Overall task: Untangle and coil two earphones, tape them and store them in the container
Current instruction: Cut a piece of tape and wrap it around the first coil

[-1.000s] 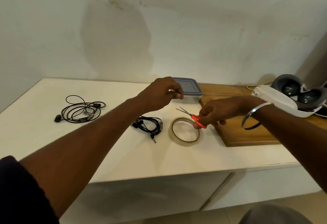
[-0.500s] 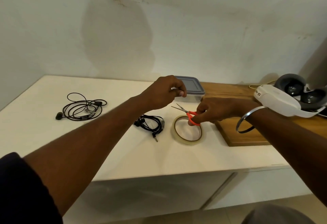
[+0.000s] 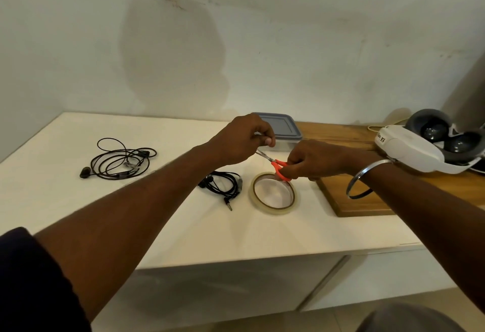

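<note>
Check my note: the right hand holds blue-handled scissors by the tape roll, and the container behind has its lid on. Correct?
Not quite: the scissors have orange handles, not blue, as the head view shows. The rest holds: the right hand grips them by the tape roll, and the container behind has its lid on.

white headset [image 3: 409,148] (labelled) — on wooden board [image 3: 367,200] | white counter [image 3: 78,200] | stained wall [image 3: 170,56]
</note>
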